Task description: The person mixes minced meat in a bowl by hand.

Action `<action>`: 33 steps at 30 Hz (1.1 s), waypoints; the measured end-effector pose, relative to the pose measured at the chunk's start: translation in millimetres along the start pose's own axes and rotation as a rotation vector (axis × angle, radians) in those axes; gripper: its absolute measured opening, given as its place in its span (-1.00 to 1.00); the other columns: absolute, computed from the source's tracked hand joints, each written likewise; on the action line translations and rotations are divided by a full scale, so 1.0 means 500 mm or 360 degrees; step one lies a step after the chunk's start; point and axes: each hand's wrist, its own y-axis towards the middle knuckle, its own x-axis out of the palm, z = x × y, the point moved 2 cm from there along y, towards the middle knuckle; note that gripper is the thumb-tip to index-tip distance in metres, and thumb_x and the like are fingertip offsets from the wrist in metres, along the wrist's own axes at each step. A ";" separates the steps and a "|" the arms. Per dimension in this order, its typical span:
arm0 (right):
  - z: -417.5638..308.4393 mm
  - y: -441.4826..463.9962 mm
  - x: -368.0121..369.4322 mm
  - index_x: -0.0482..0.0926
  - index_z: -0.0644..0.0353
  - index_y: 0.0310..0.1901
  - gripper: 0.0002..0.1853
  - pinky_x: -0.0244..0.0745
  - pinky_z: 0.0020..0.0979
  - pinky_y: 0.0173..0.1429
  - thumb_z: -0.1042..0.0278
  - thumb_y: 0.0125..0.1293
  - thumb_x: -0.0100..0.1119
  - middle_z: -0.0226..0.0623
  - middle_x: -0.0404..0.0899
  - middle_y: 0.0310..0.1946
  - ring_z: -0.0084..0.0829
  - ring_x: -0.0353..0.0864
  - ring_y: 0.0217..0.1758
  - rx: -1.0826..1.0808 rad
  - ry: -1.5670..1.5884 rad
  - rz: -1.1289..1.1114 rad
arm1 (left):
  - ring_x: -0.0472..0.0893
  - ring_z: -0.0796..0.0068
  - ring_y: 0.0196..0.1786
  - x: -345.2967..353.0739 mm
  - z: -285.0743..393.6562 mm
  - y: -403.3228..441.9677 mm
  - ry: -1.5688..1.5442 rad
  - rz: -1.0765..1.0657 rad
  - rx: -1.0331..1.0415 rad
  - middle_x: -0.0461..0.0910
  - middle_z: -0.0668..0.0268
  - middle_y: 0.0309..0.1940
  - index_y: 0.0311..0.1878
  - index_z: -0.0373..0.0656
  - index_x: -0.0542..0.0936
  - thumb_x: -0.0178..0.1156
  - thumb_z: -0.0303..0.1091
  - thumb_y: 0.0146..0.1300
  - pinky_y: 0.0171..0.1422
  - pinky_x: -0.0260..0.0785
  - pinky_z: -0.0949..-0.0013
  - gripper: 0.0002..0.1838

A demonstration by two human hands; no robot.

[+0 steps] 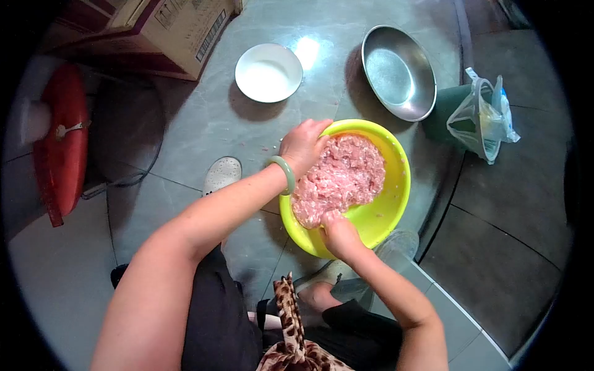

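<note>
A yellow-green plastic bowl [398, 179] rests low in front of me, with a mass of pink minced meat [346, 170] heaped along its left and far side. My left hand [303, 147], with a pale green bangle [286, 175] on the wrist, grips the bowl's upper left rim; some of its fingers are hidden. At the near edge of the meat, my right hand [340, 235] is closed, its curled fingers pressed into the mince. Bits of meat cling around those fingers.
Beyond the bowl stand a white bowl [268, 73] and a steel basin [399, 73] on the tiled floor. A green bin [445, 117] with a plastic liner is at right. Cardboard boxes [167, 37] and a red plastic object [65, 142] lie left. My shoe [223, 173] is beside the bowl.
</note>
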 end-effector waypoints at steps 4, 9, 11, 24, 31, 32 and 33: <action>-0.018 0.000 -0.015 0.68 0.03 -0.19 -0.75 0.45 -0.10 0.05 0.19 0.15 0.11 -0.22 0.59 -0.06 -0.18 0.63 -0.16 -0.1179 -0.0557 0.0565 | 0.56 0.10 -0.12 0.004 0.002 -0.001 0.0025 0.0009 0.0008 0.53 0.16 -0.18 0.16 0.00 0.53 0.17 -0.31 0.24 -0.02 0.42 0.16 -0.61; -0.015 0.101 -0.049 0.68 -0.13 -0.14 -0.73 0.36 -0.09 0.16 0.12 0.15 0.12 -0.36 0.53 0.07 -0.28 0.45 0.19 -0.1001 -0.0570 0.0474 | 0.56 0.10 -0.11 -0.004 0.002 -0.003 0.0081 -0.0072 -0.0030 0.53 0.14 -0.18 0.16 -0.02 0.53 0.17 -0.31 0.25 -0.02 0.41 0.18 -0.61; -0.019 0.125 -0.114 0.63 -0.18 -0.01 -0.67 0.37 -0.05 0.15 0.11 0.16 0.13 -0.40 0.51 0.10 -0.29 0.50 0.16 -0.0049 -0.0860 -0.0438 | 0.56 0.10 -0.11 -0.003 -0.003 -0.010 0.0035 -0.0025 -0.0015 0.53 0.13 -0.18 0.16 -0.03 0.54 0.17 -0.31 0.25 -0.02 0.41 0.18 -0.62; 0.080 0.056 0.062 0.66 0.07 -0.22 -0.78 0.32 0.07 0.19 0.25 0.09 0.19 -0.02 0.60 -0.36 -0.04 0.61 -0.17 -0.0442 -0.0201 -0.0003 | 0.56 0.12 -0.11 0.006 -0.001 -0.023 0.0059 0.0124 0.0087 0.54 0.15 -0.18 0.15 -0.07 0.53 0.19 -0.32 0.24 -0.03 0.42 0.19 -0.62; 0.158 0.079 -0.064 0.63 0.04 -0.07 -0.64 0.38 0.07 0.14 0.23 0.05 0.19 -0.07 0.62 -0.31 -0.09 0.59 -0.08 -0.0279 -0.0488 0.0737 | 0.57 0.10 -0.06 0.010 0.004 -0.025 0.0040 0.0114 0.0180 0.56 0.10 -0.13 0.14 -0.14 0.53 0.18 -0.36 0.25 0.03 0.41 0.22 -0.62; 0.170 0.067 -0.045 0.63 0.04 -0.07 -0.64 0.38 0.07 0.14 0.23 0.05 0.19 -0.07 0.62 -0.31 -0.09 0.59 -0.08 -0.0237 -0.0428 0.0784 | 0.57 0.10 -0.06 0.004 0.009 -0.024 0.0066 0.0086 0.0201 0.57 0.08 -0.11 0.15 -0.17 0.53 0.17 -0.38 0.25 0.04 0.41 0.22 -0.62; 0.179 0.057 -0.023 0.58 0.06 0.01 -0.58 0.36 0.06 0.18 0.15 0.10 0.17 -0.05 0.62 -0.24 -0.04 0.57 -0.03 -0.0166 -0.0424 0.0981 | 0.57 0.10 -0.06 0.004 0.012 -0.022 0.0093 0.0035 0.0260 0.57 0.08 -0.11 0.15 -0.17 0.53 0.17 -0.38 0.25 0.04 0.41 0.22 -0.62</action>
